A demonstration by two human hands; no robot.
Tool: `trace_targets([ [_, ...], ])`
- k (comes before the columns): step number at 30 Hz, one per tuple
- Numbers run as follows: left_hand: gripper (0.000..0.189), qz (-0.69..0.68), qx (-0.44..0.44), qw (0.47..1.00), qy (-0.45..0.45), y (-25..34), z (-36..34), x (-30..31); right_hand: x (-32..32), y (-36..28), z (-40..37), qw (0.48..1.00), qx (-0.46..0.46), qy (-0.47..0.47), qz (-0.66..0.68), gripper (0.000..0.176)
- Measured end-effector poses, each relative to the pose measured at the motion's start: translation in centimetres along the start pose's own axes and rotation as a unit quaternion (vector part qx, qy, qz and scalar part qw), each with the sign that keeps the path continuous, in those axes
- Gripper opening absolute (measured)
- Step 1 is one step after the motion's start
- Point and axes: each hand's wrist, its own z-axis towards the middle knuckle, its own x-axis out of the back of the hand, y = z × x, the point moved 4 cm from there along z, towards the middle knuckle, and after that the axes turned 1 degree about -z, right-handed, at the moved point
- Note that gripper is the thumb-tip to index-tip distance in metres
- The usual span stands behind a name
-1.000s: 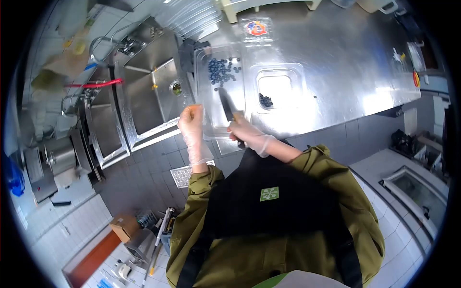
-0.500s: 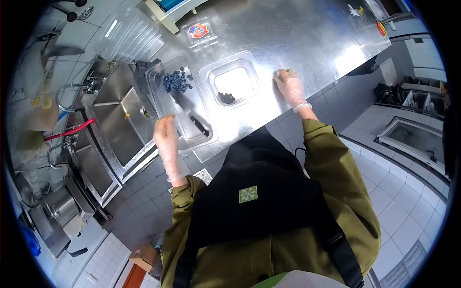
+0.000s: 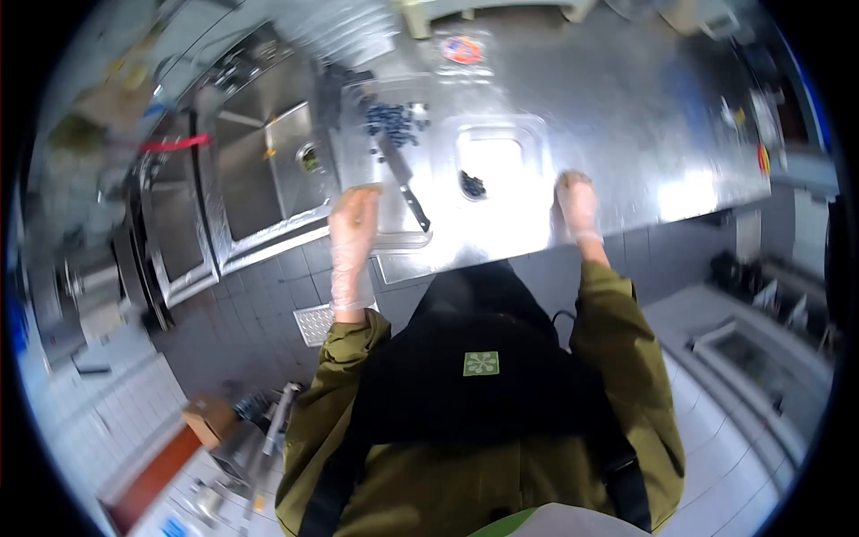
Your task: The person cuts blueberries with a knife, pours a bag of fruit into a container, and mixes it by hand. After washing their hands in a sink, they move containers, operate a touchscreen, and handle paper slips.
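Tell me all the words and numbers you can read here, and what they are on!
No word or number can be read: the picture is blurred.
Round red and blue label, near the far edge of the steel counter: too blurred to read.
Green patch on the black apron: a white flower-like sign, with no letters to make out.

stainless steel counter [image 3: 626, 107]: clear plastic board [image 3: 367, 161] near left, clear square plastic tub [image 3: 539, 161] right of it, red-labelled clear punnet [image 3: 461, 49] far.
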Motion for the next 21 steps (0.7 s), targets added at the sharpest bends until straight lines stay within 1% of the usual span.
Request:
trace_targets([
  [1, 0.013, 0.001, 0.015, 1.0, 0.006, -0.2, 0.0, 0.2, 0.3, 0.1, 0.1, 1.0, -0.006, -0.021, 0.018, 0.009],
  [2, 0.013, 0.005, 0.008, 1.0, 0.018, -0.4, 0.0, 0.6, 1.2, 0.3, 0.4, 0.998, -0.045, -0.034, 0.041, 0.009],
  [3, 0.013, 0.011, 0.0, 1.0, 0.029, -0.8, -0.1, 0.9, 2.9, 0.0, 0.4, 0.994, -0.089, -0.013, 0.063, 0.009],
  [4, 0.012, -0.004, 0.002, 0.999, 0.054, -1.5, -0.2, 1.2, 4.2, -0.1, 0.3, 0.984, -0.095, 0.033, 0.148, 0.011],
  [5, 0.012, -0.014, -0.007, 0.997, 0.076, -2.3, -0.2, 1.7, 6.2, -1.8, 0.6, 0.977, -0.091, 0.061, 0.182, 0.012],
  [6, 0.012, -0.014, -0.009, 0.996, 0.083, -2.9, 0.0, 2.7, 7.6, -4.0, 0.8, 0.943, -0.11, 0.046, 0.31, 0.011],
  [7, 0.014, 0.0, -0.006, 0.995, 0.103, -3.3, 0.7, 3.6, 10.3, -7.9, 1.4, 0.948, -0.072, 0.069, 0.301, 0.012],
  [9, 0.017, 0.009, -0.008, 0.987, 0.161, -4.7, 4.9, 6.3, 11.1, -15.3, 3.2, 0.94, 0.031, 0.055, 0.334, 0.014],
  [11, 0.019, 0.017, 0.022, 0.985, 0.169, -7.0, 12.0, 10.1, 10.1, -25.5, 4.3, 0.926, 0.116, -0.037, 0.358, 0.016],
  [12, 0.02, 0.06, -0.011, 0.979, 0.197, -8.3, 16.1, 11.9, 7.6, -30.1, 4.4, 0.912, 0.143, -0.097, 0.371, 0.018],
  [13, 0.021, 0.1, -0.047, 0.969, 0.222, -9.5, 20.6, 13.1, 5.0, -34.9, 4.6, 0.872, 0.154, -0.213, 0.413, 0.019],
  [14, 0.02, 0.164, 0.037, 0.965, 0.2, -12.3, 25.9, 13.1, 2.8, -39.7, 4.5, 0.867, 0.19, -0.262, 0.378, 0.017],
  [15, 0.02, 0.215, 0.098, 0.954, 0.184, -15.5, 33.7, 13.7, -2.6, -47.4, 5.1, 0.884, 0.301, -0.271, 0.234, 0.018],
  [16, 0.021, 0.207, 0.082, 0.965, 0.142, -17.4, 36.7, 12.7, -7.0, -50.5, 5.5, 0.872, 0.318, -0.321, 0.188, 0.018],
  [17, 0.023, 0.199, 0.07, 0.973, 0.097, -19.1, 38.7, 11.7, -6.9, -54.5, 6.2, 0.888, 0.215, -0.384, 0.136, 0.018],
  [18, 0.027, 0.197, 0.055, 0.977, 0.053, -20.2, 40.7, 11.3, -13.5, -56.2, 6.7, 0.891, 0.249, -0.322, 0.202, 0.016],
  [19, 0.024, 0.226, 0.045, 0.973, 0.022, -20.6, 41.7, 11.2, -20.0, -57.8, 7.2, 0.885, 0.287, -0.258, 0.259, 0.016],
  [21, 0.019, 0.284, 0.032, 0.958, -0.039, -20.7, 42.1, 10.1, -22.8, -60.6, 9.8, 0.861, 0.215, -0.253, 0.385, 0.015],
])
